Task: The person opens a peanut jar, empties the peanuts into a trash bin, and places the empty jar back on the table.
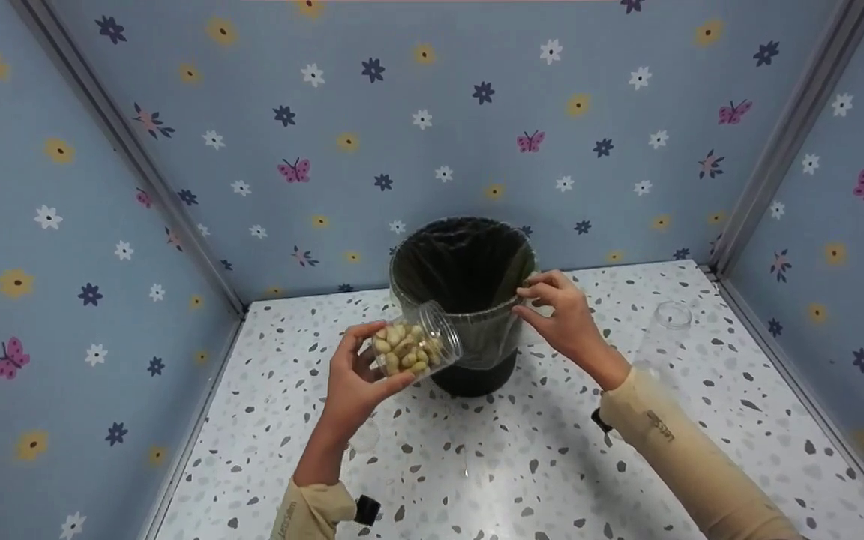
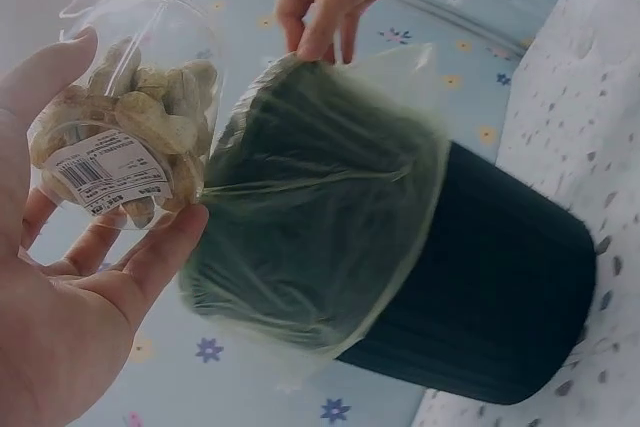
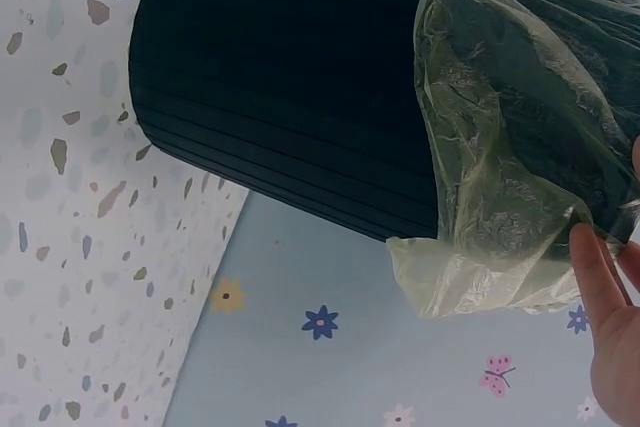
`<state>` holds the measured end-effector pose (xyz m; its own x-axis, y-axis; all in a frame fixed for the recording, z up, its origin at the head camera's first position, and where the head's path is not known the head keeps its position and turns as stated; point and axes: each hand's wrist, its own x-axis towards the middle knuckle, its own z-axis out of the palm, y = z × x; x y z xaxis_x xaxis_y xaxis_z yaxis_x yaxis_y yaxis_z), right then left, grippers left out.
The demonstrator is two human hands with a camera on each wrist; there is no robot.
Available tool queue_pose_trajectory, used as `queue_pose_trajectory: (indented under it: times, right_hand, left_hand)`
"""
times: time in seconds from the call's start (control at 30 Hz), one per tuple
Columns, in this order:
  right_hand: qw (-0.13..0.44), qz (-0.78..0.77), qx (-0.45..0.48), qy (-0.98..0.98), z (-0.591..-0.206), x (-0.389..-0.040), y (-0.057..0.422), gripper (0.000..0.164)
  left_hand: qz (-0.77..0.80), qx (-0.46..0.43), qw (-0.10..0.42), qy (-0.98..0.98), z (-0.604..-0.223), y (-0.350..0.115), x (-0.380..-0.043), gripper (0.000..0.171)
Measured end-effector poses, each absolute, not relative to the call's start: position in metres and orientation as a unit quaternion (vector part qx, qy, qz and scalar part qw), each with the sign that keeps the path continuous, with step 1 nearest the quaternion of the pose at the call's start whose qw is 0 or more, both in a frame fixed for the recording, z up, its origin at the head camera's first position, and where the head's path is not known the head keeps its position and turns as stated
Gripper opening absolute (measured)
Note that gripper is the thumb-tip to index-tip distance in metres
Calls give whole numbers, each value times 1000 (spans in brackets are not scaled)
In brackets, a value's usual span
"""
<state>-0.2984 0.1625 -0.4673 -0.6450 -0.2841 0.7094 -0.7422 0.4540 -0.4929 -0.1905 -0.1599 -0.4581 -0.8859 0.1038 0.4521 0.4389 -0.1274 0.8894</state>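
Note:
My left hand [image 1: 357,382] grips a clear plastic jar [image 2: 145,7] of unshelled peanuts [image 1: 402,349]. The jar lies tilted, its lidless mouth turned toward the bin and close in front of the rim. A white barcode label [image 2: 110,172] shows on it in the left wrist view. At the right side of the rim, my right hand [image 1: 563,315] pinches the edge of a thin, see-through bin liner [image 3: 500,217]. This liner is folded over the outside of a dark bin [image 1: 477,379], which stands upright. In the right wrist view that hand is partly cut off.
A clear, round-rimmed container [image 1: 673,315] stands on the speckled white table [image 1: 552,465] to the right. Near my left wrist lies a faint clear disc [image 1: 364,435]. Flower-patterned panels [image 1: 432,97] enclose the table at the back and both sides.

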Motion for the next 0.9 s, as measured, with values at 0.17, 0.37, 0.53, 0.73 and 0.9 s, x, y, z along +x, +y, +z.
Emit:
queue_pose_trajectory:
  times: [0.17,0.37,0.53,0.73,0.9]
  right_hand:
    - [275,417,316,-807,-470,-298,162,23]
    - [274,421,320,-803,-470,-299,161,24]
    - [272,421,318,-805,-468,-300,161,23]
    - [280,420,323,-800,-468,-300,161,23]
    - [287,420,323,-798,-470,-300,162,24]
  left_hand:
    - [-714,-209,118,-658,-439,-170,-206,72]
    - [-675,-196,116,-702,-418,-183,-232,70]
    - [-642,-183,104,-737,-405,-193,-252,71]
    - [-612,-161,91,-769,-393,-198,-261,73]
    - [-593,-155,77,-786,-391,-198,-266,74]
